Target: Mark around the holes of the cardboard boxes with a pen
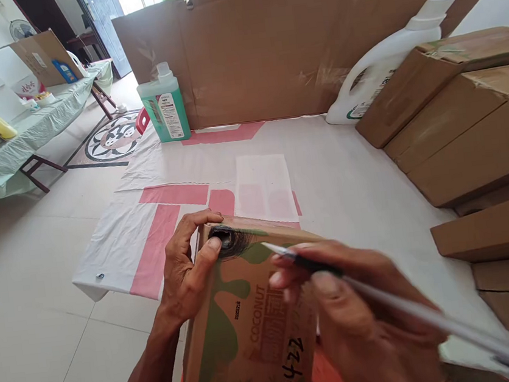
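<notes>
A brown cardboard box [250,314] with green patches, the print "COCONUT" and a handwritten black number stands tilted in front of me, its lower end by orange cloth. My left hand [189,266] clasps its upper left corner, thumb on the front and fingers over the top edge. Beside that thumb is a dark round patch [229,241] with fine black strands or strokes around it; I cannot tell which. My right hand [360,308] grips a pen [309,263] with a pale conical tip and a black grip. The tip is close to the patch; contact with the box is unclear.
Stacked cardboard boxes [468,130] line the table's right side. A white jug [383,72] and a green liquid bottle [164,106] stand before a cardboard panel [257,49]. White paper [263,184] lies on the tablecloth [326,176]. Another covered table [57,115] stands left.
</notes>
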Available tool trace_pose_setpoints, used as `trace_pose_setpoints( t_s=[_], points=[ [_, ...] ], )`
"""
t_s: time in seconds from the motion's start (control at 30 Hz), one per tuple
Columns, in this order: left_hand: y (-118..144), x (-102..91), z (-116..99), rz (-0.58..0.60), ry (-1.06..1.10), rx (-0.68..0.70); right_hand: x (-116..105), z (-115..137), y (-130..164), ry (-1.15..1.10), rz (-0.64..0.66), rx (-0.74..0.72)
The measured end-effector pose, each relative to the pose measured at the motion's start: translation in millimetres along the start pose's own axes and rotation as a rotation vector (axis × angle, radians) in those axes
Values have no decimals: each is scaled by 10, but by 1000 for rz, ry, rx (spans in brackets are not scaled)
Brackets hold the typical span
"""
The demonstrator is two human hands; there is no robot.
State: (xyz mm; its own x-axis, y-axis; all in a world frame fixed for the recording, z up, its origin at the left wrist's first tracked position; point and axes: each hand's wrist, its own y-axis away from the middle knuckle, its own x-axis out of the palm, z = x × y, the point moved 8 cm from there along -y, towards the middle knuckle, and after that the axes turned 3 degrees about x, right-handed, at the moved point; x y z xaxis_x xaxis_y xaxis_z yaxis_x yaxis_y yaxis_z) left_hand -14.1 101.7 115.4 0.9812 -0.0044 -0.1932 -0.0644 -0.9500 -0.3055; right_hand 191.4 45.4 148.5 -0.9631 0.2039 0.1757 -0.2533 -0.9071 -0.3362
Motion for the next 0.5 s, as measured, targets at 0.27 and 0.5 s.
trace_pose_setpoints(
  t_s=[0.27, 0.5],
  points=[
    [119, -107, -60, -48, -37, 29, 260, -242, 113, -27, 112, 0],
    [194, -107, -33, -33, 47, 55, 329, -181, 132, 80, 106, -92]
  ],
)
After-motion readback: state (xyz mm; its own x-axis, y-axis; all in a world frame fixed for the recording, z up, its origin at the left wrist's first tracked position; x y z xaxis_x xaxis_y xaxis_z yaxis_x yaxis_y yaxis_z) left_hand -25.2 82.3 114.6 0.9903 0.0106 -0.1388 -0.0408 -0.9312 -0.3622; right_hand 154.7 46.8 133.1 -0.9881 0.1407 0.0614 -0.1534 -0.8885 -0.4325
